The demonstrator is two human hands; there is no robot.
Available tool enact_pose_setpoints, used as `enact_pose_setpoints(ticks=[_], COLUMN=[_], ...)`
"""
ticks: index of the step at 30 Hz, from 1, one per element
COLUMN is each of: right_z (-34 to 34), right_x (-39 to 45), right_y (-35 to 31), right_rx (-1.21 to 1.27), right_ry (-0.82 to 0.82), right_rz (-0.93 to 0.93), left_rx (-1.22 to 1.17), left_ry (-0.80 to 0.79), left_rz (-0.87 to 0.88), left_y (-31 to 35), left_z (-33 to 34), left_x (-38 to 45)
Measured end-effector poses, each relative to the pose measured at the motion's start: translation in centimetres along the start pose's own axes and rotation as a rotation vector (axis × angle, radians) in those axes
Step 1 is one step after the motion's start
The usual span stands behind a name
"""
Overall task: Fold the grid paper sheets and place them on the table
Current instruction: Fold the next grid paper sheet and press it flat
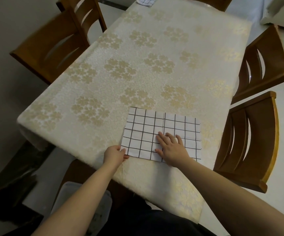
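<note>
The grid paper sheet is lying flat near the front edge of the counter, with a crease running down its middle. The right hand is pressing on it with fingers spread flat, holding nothing, while the left hand is pinching the near-left corner. Honestly, the best move looks like lifting that corner over to the opposite edge, lining the grid lines up, then smoothing the crease. Plenty of room beyond the sheet on the floral cloth. Watch the near edge though, the sheet is sitting close to it. Another grid piece is sitting at the far end, and 4 wooden chairs are crowding both sides.
</note>
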State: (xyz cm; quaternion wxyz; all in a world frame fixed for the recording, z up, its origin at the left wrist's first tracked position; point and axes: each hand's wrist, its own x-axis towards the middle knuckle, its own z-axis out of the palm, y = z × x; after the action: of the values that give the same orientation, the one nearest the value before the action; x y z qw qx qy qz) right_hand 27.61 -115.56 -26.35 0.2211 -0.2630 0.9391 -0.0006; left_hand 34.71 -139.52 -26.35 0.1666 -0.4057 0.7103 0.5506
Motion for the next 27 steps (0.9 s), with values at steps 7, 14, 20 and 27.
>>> enact_pose_setpoints(ticks=[7, 14, 20, 27], right_z=[1.2, 2.8, 2.1, -0.7], right_x=[-1.5, -4.2, -4.1, -6.5], right_y=[0.9, 1.6, 2.6, 5.8], right_rx=[0.051, 0.102, 0.287, 0.767], right_ry=[0.067, 0.048, -0.005, 0.11], right_rz=[0.004, -0.002, -0.015, 0.131], left_rx=[-0.099, 0.271, 0.301, 0.41], left_ry=[0.007, 0.156, 0.143, 0.076], left_rz=[-0.024, 0.303, 0.508, 0.762], left_y=[-0.2, 1.8, 5.0, 6.2], left_z=[-0.4, -0.1, 3.3, 11.1], left_x=[-0.2, -3.7, -8.3, -10.6])
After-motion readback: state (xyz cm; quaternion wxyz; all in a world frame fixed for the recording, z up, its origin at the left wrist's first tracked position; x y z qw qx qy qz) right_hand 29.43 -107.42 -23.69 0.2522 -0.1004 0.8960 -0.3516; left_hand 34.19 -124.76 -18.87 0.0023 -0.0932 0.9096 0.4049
